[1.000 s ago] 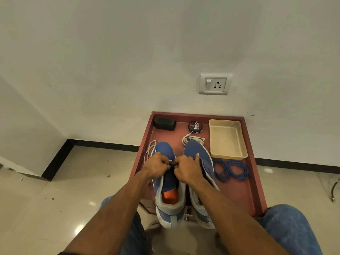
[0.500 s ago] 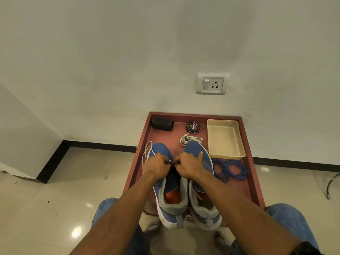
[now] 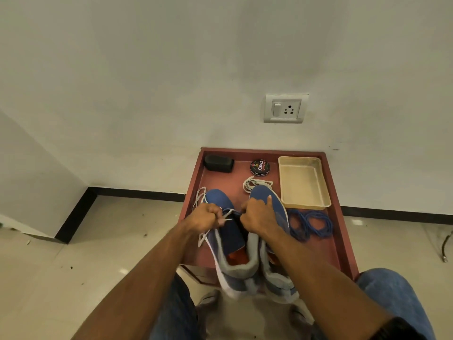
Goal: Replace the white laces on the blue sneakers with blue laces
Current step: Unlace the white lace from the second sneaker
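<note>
On the table (image 3: 343, 241), two sneakers (image 3: 230, 239) stood before the polish tin (image 3: 260, 167); a tray (image 3: 303, 182) lay right of it, a case (image 3: 219, 163), perhaps, left.

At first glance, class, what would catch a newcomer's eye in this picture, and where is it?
Two blue sneakers stand side by side at the near edge of a red tray. The left hand pinches a white lace over the left shoe, with the right hand alongside. Blue laces lie coiled to the right, below a beige tub.
</note>
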